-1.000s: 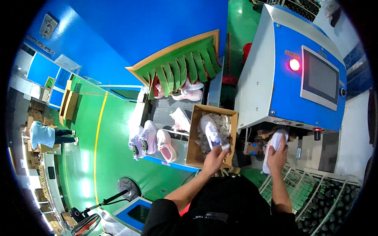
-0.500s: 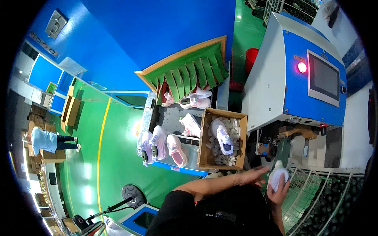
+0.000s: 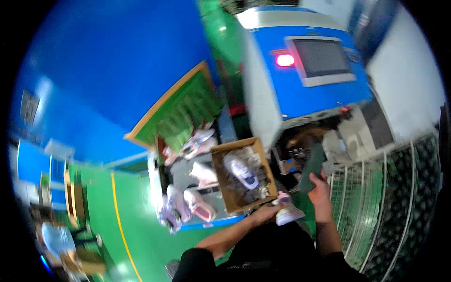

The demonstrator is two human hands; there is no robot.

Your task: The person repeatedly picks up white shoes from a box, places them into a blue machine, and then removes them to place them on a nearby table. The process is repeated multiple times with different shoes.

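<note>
Left hand (image 3: 263,214): fingers curled around a small white and pink shoe (image 3: 287,214), held close to the body, just below the near corner of the cardboard box.
Right hand (image 3: 319,185): closed on the lower end of a dark green flat piece (image 3: 312,168), which is raised toward the opening at the base of the machine.
Cardboard box (image 3: 220,181): brown, open on top, tilted, standing on the desk just left of the machine; it holds a white shoe with blue trim (image 3: 240,170) lying on crumpled grey paper.
Desk (image 3: 221,221): grey top with a blue front edge; pink and white shoes (image 3: 199,207) lie in a loose row left of the box.
Wire rack (image 3: 390,202): white mesh, right of the right hand.
Green board (image 3: 181,113): wood-framed panel with green strips, leaning behind the desk; more pale shoes rest at its foot.
Machine (image 3: 310,84): blue and white cabinet, grey screen (image 3: 324,58) in a white frame, a round red lamp (image 3: 284,60) lit to the screen's left.
Floor (image 3: 101,211): green, with a yellow line.
</note>
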